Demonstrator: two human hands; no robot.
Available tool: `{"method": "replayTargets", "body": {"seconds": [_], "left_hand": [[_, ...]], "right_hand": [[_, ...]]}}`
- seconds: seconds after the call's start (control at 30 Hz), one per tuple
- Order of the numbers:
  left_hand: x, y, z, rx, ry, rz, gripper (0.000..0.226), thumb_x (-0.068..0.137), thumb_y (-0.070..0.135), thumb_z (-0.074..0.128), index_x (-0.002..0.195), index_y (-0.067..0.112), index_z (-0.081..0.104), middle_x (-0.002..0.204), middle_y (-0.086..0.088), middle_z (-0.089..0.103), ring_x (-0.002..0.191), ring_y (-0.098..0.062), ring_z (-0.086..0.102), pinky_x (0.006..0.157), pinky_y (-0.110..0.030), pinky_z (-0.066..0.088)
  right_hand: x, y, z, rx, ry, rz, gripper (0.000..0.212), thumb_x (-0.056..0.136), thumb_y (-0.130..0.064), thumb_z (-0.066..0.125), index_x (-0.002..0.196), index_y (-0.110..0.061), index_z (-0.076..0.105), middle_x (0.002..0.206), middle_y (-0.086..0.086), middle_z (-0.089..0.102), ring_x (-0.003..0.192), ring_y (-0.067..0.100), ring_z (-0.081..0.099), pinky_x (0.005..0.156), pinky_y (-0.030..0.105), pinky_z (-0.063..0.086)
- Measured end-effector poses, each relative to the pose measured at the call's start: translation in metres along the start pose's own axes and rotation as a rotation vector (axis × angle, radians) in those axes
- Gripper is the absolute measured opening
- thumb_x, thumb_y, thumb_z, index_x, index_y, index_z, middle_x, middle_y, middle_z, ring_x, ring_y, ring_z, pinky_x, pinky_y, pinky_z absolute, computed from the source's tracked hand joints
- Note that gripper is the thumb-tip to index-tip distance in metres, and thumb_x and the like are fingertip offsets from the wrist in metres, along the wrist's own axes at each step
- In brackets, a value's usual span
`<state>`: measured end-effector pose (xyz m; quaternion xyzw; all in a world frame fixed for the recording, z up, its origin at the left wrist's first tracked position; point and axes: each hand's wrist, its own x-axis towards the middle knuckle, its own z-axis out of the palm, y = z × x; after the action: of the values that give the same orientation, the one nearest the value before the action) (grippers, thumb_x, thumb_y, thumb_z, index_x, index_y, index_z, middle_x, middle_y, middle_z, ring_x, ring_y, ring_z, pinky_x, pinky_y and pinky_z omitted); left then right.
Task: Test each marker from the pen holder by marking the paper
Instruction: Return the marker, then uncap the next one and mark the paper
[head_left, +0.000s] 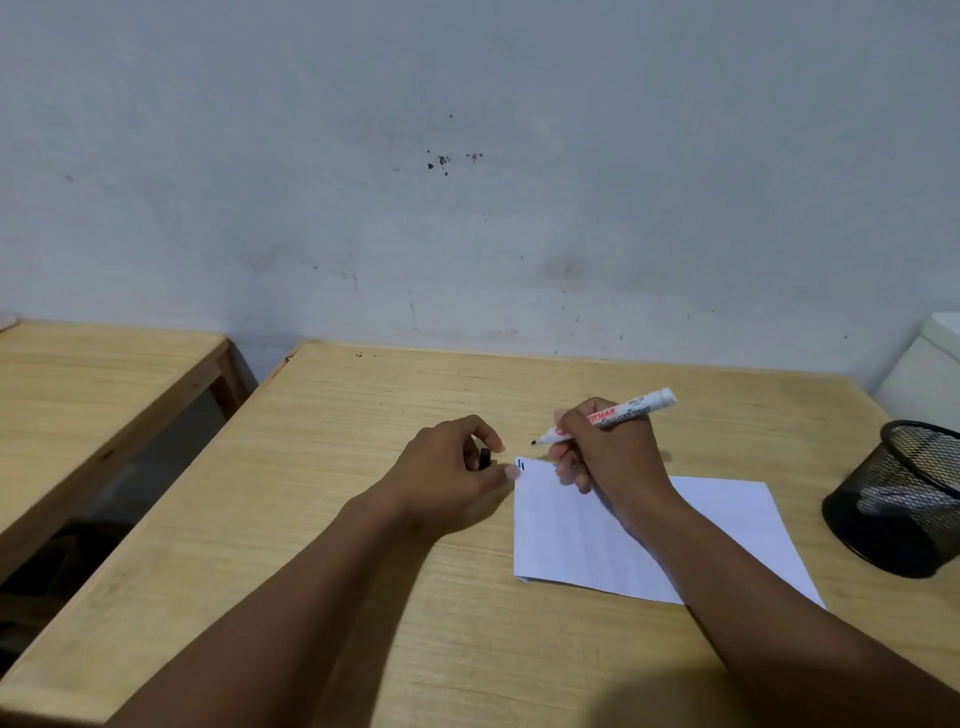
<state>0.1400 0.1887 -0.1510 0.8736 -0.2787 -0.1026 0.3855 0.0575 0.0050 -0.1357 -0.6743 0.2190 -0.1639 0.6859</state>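
A white sheet of paper (566, 530) lies on the wooden desk (363, 415), with two short dark strokes at its far left corner. My right hand (608, 452) grips a white marker (634, 408), uncapped, its black tip pointing left just above that corner. My left hand (452, 467) sits left of the paper, fingers pinched on the marker's black cap (484, 459). The black mesh pen holder (898, 499) stands at the desk's right edge; something pale lies inside it, unclear what.
A second wooden table (93, 379) stands to the left across a narrow gap. A white box-like object (930, 364) is at the far right beside the wall. The grey wall runs right behind the desk.
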Motion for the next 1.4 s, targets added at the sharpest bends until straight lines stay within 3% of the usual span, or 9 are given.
{"method": "replayTargets", "body": {"seconds": [0.1, 0.2, 0.3, 0.4, 0.5, 0.7, 1.17, 1.3, 1.4], "left_hand": [[0.002, 0.002, -0.011, -0.135, -0.022, -0.026, 0.006, 0.088, 0.024, 0.072, 0.087, 0.018, 0.074, 0.075, 0.004, 0.076, 0.067, -0.008, 0.067, 0.070, -0.035, 0.058], [0.006, 0.019, -0.025, -0.333, 0.003, -0.019, 0.005, 0.092, 0.012, 0.073, 0.090, 0.008, 0.074, 0.064, 0.009, 0.073, 0.061, -0.006, 0.063, 0.061, -0.020, 0.049], [0.015, 0.049, -0.029, -0.547, 0.026, -0.030, 0.005, 0.093, 0.015, 0.073, 0.095, 0.010, 0.073, 0.077, 0.004, 0.078, 0.068, -0.010, 0.068, 0.064, -0.023, 0.047], [0.024, 0.082, -0.021, -0.704, -0.043, -0.010, 0.016, 0.094, 0.022, 0.072, 0.104, 0.010, 0.072, 0.088, -0.001, 0.079, 0.077, -0.017, 0.070, 0.071, -0.030, 0.047], [0.031, 0.113, -0.007, -0.783, -0.109, -0.009, 0.013, 0.093, 0.027, 0.073, 0.099, 0.016, 0.076, 0.088, 0.002, 0.076, 0.077, -0.017, 0.065, 0.072, -0.030, 0.046], [0.040, 0.156, 0.024, -0.854, -0.200, 0.020, 0.009, 0.092, 0.028, 0.073, 0.090, 0.020, 0.078, 0.084, 0.004, 0.073, 0.072, -0.015, 0.064, 0.068, -0.028, 0.045], [0.045, 0.210, 0.053, -0.890, -0.259, 0.091, 0.010, 0.094, 0.019, 0.071, 0.089, 0.011, 0.072, 0.075, 0.000, 0.069, 0.069, -0.014, 0.065, 0.068, -0.027, 0.047], [0.046, 0.221, 0.051, -0.798, -0.224, 0.142, 0.010, 0.094, 0.020, 0.072, 0.091, 0.010, 0.073, 0.075, 0.001, 0.070, 0.069, -0.015, 0.067, 0.066, -0.025, 0.050], [0.051, 0.229, 0.046, -0.739, -0.150, 0.170, 0.009, 0.093, 0.019, 0.073, 0.090, 0.010, 0.074, 0.077, 0.000, 0.069, 0.070, -0.016, 0.067, 0.067, -0.027, 0.050]], "right_hand": [[0.001, -0.019, -0.012, 0.090, 0.050, -0.031, 0.009, 0.090, -0.009, 0.069, 0.081, -0.011, 0.067, 0.057, 0.009, 0.064, 0.041, 0.016, 0.051, 0.040, 0.023, 0.033], [0.000, -0.047, -0.031, 0.127, -0.031, -0.048, 0.009, 0.092, -0.012, 0.070, 0.085, -0.009, 0.066, 0.063, 0.010, 0.066, 0.046, 0.017, 0.057, 0.042, 0.025, 0.039], [-0.006, -0.073, -0.055, 0.220, -0.152, 0.072, 0.006, 0.092, -0.013, 0.063, 0.093, -0.008, 0.068, 0.073, 0.011, 0.069, 0.055, 0.019, 0.063, 0.054, 0.027, 0.042], [-0.013, -0.088, -0.076, 0.291, -0.113, 0.105, 0.014, 0.091, -0.012, 0.056, 0.083, -0.007, 0.067, 0.070, 0.012, 0.068, 0.053, 0.020, 0.062, 0.057, 0.029, 0.041], [-0.020, -0.098, -0.095, 0.315, -0.053, 0.074, 0.023, 0.092, -0.014, 0.056, 0.074, -0.006, 0.068, 0.067, 0.011, 0.069, 0.049, 0.018, 0.062, 0.054, 0.027, 0.042], [-0.029, -0.110, -0.127, 0.311, 0.006, -0.001, 0.023, 0.091, -0.013, 0.057, 0.072, -0.007, 0.069, 0.065, 0.011, 0.069, 0.048, 0.017, 0.062, 0.053, 0.026, 0.041], [-0.041, -0.120, -0.167, 0.323, 0.004, -0.072, 0.016, 0.095, -0.014, 0.065, 0.088, -0.001, 0.071, 0.072, 0.014, 0.074, 0.056, 0.016, 0.071, 0.051, 0.021, 0.051], [-0.045, -0.137, -0.181, 0.233, -0.031, 0.022, 0.023, 0.094, -0.028, 0.070, 0.096, -0.005, 0.069, 0.073, 0.011, 0.075, 0.052, 0.013, 0.071, 0.042, 0.018, 0.047], [-0.047, -0.153, -0.204, 0.113, 0.064, 0.094, 0.041, 0.087, -0.046, 0.074, 0.100, -0.009, 0.062, 0.068, 0.012, 0.074, 0.039, 0.009, 0.058, 0.032, 0.016, 0.038]]}}
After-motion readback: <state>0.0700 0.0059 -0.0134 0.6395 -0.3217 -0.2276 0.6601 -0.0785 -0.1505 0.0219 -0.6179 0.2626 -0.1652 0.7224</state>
